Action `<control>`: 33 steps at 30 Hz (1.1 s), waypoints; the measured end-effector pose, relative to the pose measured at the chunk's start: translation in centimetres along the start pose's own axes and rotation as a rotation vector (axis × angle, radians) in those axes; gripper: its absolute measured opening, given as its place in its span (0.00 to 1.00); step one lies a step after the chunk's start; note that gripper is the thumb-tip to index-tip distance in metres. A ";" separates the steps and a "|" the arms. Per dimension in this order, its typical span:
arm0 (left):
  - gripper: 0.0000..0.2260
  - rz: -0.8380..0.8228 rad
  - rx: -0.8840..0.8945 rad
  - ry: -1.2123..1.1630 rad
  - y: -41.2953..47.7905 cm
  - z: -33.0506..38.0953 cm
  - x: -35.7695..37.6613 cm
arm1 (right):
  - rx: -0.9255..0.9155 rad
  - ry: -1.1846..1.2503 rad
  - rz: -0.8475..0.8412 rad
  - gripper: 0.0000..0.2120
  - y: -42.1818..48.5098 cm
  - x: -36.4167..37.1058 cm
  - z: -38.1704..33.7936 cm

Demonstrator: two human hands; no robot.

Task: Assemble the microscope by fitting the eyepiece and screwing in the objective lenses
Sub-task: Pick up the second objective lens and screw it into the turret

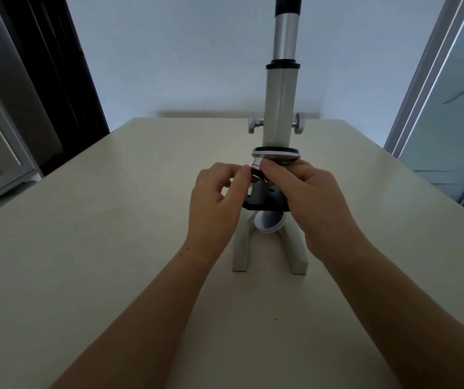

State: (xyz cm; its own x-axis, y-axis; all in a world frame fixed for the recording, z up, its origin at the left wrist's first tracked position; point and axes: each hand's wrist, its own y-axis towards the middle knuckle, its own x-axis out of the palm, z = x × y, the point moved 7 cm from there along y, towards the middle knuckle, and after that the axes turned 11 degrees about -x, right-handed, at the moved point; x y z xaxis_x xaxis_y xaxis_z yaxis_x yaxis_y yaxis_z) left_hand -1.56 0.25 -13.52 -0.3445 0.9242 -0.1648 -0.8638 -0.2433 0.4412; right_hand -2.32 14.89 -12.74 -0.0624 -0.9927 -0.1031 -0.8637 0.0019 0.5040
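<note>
Silvery metal objective lens (stubby, red-banded) sits pinched between left hand and right hand grips.

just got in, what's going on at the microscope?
A person's left hand and right hand both pinch a small silver objective lens with a red ring, held against the underside of the round black nosepiece of a white upright microscope on a cream table. The lens hangs above the flat black stage. How far it is threaded in cannot be told.
</note>
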 end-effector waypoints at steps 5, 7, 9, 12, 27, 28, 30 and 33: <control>0.10 0.030 0.022 0.042 -0.1 0.2 -0.1 | -0.028 0.012 0.013 0.11 -0.2 -0.1 -0.5; 0.09 0.038 0.033 0.047 -0.2 0.3 -0.2 | -0.040 0.026 0.016 0.10 -0.2 -0.1 -0.8; 0.09 0.041 0.033 0.039 -0.2 0.2 -0.2 | -0.045 0.037 0.019 0.10 -0.2 0.0 -0.8; 0.12 0.025 0.008 0.005 -0.1 0.0 -0.2 | -0.033 0.066 0.005 0.11 -0.2 0.2 -0.6; 0.10 0.039 0.042 0.042 -0.2 0.2 -0.3 | -0.059 0.064 0.025 0.08 -0.5 0.4 -0.4; 0.11 0.032 0.037 0.032 -0.1 0.1 -0.3 | -0.057 0.070 0.023 0.08 -0.5 0.4 -0.4; 0.13 0.006 0.013 -0.002 -0.1 -0.1 -0.2 | -0.057 0.082 0.010 0.08 -0.4 0.4 -0.4; 0.13 -0.027 -0.005 -0.022 -0.1 -0.2 -0.1 | -0.053 0.092 0.000 0.12 -0.5 0.4 -0.5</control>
State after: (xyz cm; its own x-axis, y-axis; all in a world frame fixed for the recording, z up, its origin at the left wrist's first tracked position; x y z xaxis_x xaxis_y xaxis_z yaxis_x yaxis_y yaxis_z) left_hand -1.48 0.16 -13.72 -0.3130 0.9366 -0.1573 -0.8745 -0.2196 0.4324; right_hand -1.71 14.45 -12.62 -0.0142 -0.9996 -0.0250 -0.8357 -0.0019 0.5492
